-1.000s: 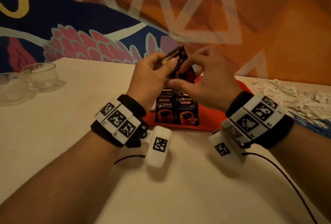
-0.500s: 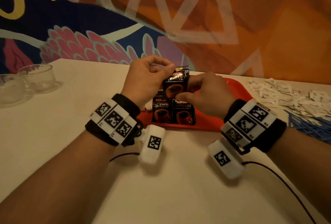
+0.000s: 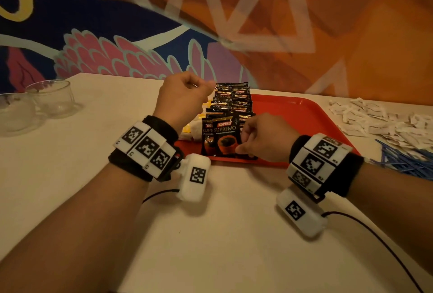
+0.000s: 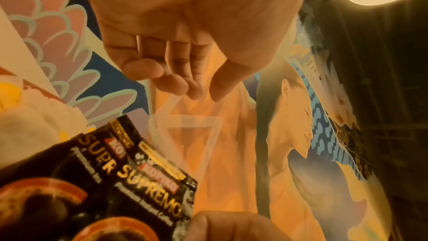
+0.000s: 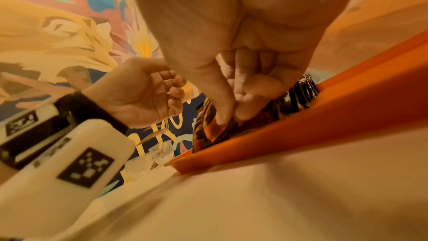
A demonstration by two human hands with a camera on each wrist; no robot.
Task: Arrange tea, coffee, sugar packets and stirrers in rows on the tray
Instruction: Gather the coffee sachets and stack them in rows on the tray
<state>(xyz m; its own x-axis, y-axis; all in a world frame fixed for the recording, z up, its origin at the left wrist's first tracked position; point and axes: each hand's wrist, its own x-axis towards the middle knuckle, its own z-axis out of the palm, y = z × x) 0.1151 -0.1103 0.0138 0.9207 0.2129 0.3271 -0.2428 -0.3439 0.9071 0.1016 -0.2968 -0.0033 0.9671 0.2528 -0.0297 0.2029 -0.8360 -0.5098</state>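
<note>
Both hands visible; right hand (image 5: 231, 98) pinches coffee sachet (image 5: 208, 125).

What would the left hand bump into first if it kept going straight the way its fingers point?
Probably the far coffee packets standing on the red tray. The left hand hangs empty beside them, fingers curled toward that row, though depth is hard to judge.

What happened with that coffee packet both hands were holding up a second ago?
It came down onto the red tray. The right hand now pinches the coffee packet at the front of the row, standing it against the others. The left hand has let go and lifted away, fingers loosely curled, holding nothing. The sugar packets, blue stirrers and glass bowls stayed put.
</note>
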